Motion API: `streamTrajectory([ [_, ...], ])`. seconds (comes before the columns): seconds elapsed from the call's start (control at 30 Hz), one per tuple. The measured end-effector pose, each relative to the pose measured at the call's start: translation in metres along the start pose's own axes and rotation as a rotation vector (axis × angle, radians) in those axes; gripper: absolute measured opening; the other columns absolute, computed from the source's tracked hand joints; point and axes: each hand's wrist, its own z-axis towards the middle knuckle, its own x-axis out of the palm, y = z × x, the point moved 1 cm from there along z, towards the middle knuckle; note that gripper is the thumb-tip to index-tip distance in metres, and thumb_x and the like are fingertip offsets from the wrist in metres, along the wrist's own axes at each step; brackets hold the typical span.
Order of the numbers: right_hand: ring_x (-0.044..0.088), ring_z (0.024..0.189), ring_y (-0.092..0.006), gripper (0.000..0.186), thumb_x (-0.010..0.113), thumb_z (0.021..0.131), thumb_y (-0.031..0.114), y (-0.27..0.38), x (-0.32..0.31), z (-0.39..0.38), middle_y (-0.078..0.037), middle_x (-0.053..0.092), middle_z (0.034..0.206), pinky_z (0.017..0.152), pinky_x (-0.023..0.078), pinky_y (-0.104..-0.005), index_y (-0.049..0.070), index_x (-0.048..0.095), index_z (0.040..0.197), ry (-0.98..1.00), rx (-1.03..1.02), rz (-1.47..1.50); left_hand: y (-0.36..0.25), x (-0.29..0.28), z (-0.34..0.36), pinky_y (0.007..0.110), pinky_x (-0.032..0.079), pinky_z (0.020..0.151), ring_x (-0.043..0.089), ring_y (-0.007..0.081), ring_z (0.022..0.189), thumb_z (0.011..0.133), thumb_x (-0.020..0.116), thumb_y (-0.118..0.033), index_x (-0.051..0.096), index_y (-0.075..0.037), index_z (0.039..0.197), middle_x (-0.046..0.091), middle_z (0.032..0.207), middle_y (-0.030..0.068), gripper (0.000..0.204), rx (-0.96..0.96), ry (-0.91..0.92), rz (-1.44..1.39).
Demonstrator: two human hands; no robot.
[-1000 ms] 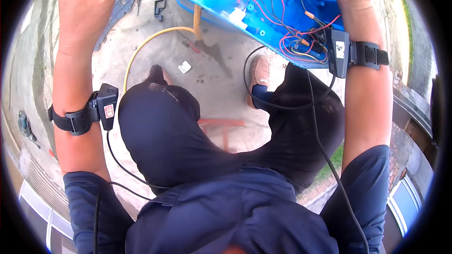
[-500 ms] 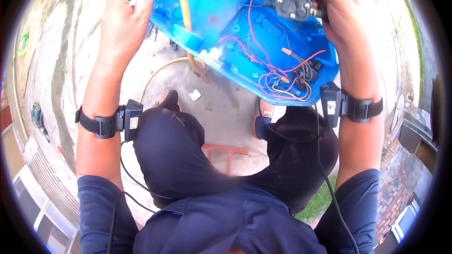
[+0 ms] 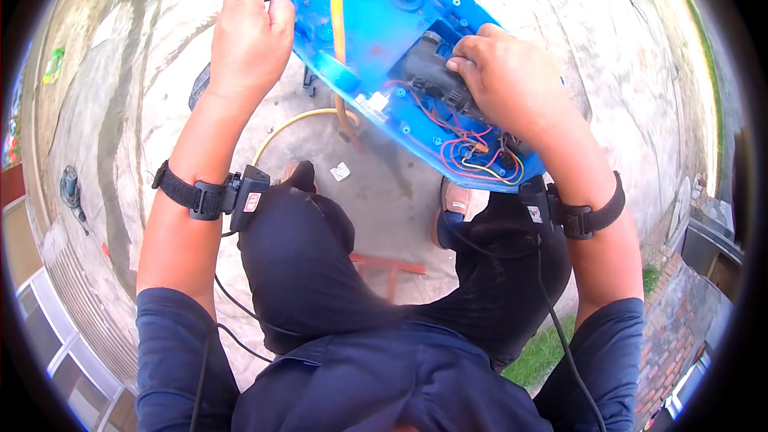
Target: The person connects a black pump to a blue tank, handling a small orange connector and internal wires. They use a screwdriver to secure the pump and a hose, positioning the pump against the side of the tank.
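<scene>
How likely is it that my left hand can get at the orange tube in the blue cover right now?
Probably yes: your left hand grips the rim of the blue cover, close to the orange tube, with nothing visible in between. It would likely need to let go of the rim first.

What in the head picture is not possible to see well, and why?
Head view:
Black part: right end hidden by the right hand.
Blue shell: far side cut off by the top edge.
Left hand: some fingers hidden behind its back.
Dark object: partly hidden by the left arm.
Tool at left: too small to identify.
</scene>
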Motion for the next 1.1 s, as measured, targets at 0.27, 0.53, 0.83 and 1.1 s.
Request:
streamTrajectory([
  [0.27, 0.073, 0.089, -0.037, 0.024, 0.069, 0.095, 0.03, -0.012, 0.008, 0.004, -0.018, 0.071, 0.099, 0.079, 0.059, -0.0479, 0.007, 0.075, 0.098, -0.039, 0.008, 0.01, -0.008, 0.006, 0.005, 0.04, 0.052, 0.097, 0.066, 0.0313, 0.109, 0.101, 0.057, -0.015, 0.066, -0.003, 0.123, 0.065, 0.117, 0.0178, 0.026, -0.019, 0.023, 0.051],
  [0.53, 0.073, 0.088, -0.0118, 0.033, 0.065, 0.104, 0.031, -0.121, -0.075, -0.072, -0.002, 0.072, 0.104, 0.073, 0.05, -0.0237, 0.005, 0.072, 0.124, -0.264, 0.212, 0.827, 0.005, 0.015, 0.011, 0.044, 0.05, 0.098, 0.064, 0.036, 0.111, 0.099, 0.055, -0.016, 0.067, -0.004, 0.121, 0.065, 0.115, 0.0188, 0.028, -0.031, -0.013, 0.057],
  [0.83, 0.074, 0.082, -0.0149, 0.04, 0.068, 0.1, 0.036, -0.249, 0.08, -0.247, -0.007, 0.072, 0.105, 0.068, 0.05, -0.0259, 0.005, 0.068, 0.126, -0.047, 1.105, 1.025, 0.029, 0.012, 0.025, 0.035, 0.048, 0.101, 0.065, 0.0231, 0.112, 0.105, 0.049, -0.021, 0.066, -0.003, 0.133, 0.069, 0.123, 0.0145, 0.037, -0.146, 0.05, 0.124],
  [1.1, 0.077, 0.081, -0.0233, 0.028, 0.072, 0.094, 0.027, -0.231, 0.251, -0.313, -0.014, 0.077, 0.099, 0.076, 0.058, -0.038, 0.007, 0.075, 0.113, 0.449, 1.081, 0.689, 0.046, -0.011, 0.042, 0.033, 0.044, 0.111, 0.06, 0.0217, 0.127, 0.11, 0.044, -0.023, 0.062, -0.006, 0.14, 0.064, 0.137, 0.0148, 0.039, -0.201, 0.084, 0.118],
])
